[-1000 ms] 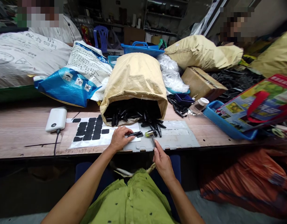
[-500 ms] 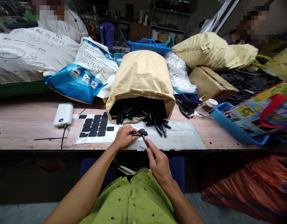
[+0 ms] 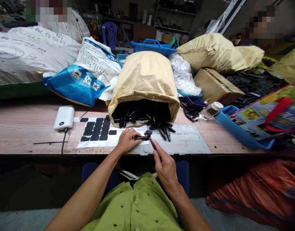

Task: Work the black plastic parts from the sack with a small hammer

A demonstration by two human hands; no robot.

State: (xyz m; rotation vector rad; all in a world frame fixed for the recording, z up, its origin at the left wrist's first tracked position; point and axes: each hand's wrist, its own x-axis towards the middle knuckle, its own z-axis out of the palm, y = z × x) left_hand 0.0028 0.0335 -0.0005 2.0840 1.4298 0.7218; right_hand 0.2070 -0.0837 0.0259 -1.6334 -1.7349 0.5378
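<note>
My left hand [image 3: 125, 141] pins a slim black plastic part [image 3: 140, 138] flat on the grey mat [image 3: 185, 144] at the table's front edge. My right hand [image 3: 164, 164] grips the handle of a small hammer [image 3: 150, 138], whose head rests on the end of that part. Just beyond, a tan woven sack [image 3: 144, 80] lies on its side with several identical black parts [image 3: 161, 130] spilling from its mouth. A white sheet with black adhesive pads [image 3: 96, 132] lies left of my left hand.
A white power bank [image 3: 64, 117] with a cable sits at left. Printed white and blue sacks [image 3: 87, 77] lie behind it. To the right stand a cardboard box [image 3: 216, 85], a clear bottle [image 3: 211, 110] and a blue tray [image 3: 241, 133] under a colourful bag. Two other people sit at the far side.
The hammer head came down from right of the black part onto its end. My right hand shifted slightly left and closer to the table edge. My left hand kept the part pinned.
</note>
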